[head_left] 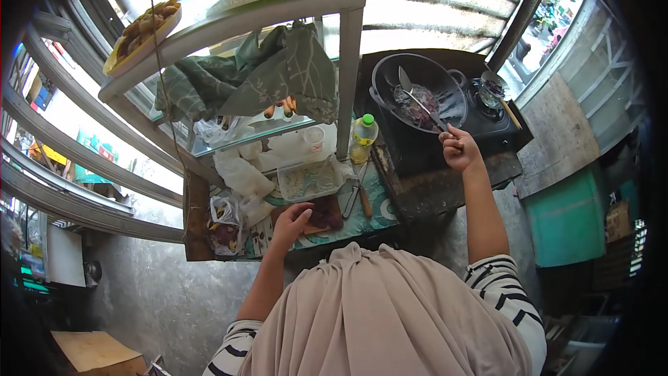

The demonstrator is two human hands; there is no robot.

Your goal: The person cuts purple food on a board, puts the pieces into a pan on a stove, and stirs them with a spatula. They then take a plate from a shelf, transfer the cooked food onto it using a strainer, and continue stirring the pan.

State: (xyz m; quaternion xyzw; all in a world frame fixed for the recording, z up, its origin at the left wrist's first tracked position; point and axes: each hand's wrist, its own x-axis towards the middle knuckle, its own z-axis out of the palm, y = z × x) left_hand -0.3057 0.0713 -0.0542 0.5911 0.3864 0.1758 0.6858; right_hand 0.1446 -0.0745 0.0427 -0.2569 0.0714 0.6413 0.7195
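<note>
My right hand (460, 150) is closed around the handle end of a metal spatula (419, 103), which reaches over a dark wok (379, 82). Bubbling oil with purplish-red pieces (426, 106) in it fills the wok's middle. Down at the low counter, my left hand (291, 226) has its fingers apart and holds nothing. It hovers at the left part of a cutting board (306, 241), beside a dark purple heap (324, 214) lying there. A knife (364, 198) with a wooden handle lies right of the board.
The wok sits on a black stove (410, 153); a small strainer (490, 90) rests over the right burner. An oil bottle (363, 138) with a green cap stands left of the stove. Behind the board is a clear plastic tub (309, 179). A glass case (351, 63) rises above the counter.
</note>
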